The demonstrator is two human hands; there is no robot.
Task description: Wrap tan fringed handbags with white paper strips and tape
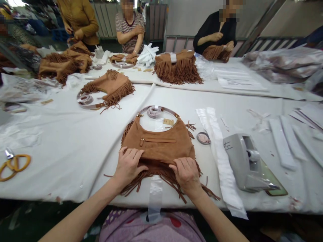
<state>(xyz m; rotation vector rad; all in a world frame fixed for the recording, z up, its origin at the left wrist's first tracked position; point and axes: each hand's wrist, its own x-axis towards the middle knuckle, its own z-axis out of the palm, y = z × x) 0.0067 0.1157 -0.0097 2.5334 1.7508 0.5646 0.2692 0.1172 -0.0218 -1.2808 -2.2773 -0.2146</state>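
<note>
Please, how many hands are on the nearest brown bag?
2: the left hand is on the near left part of the brown bag, the right hand on its near right part. None seems hidden.

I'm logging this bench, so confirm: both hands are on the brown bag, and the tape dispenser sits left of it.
The head view shows the tape dispenser right of the brown bag, not left. Left hand and right hand are on the bag.

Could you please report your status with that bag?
Left hand, right hand: holding brown bag near lower edge. Bag lies zip-side up on table. Clear tape strip crosses near table edge.
</note>
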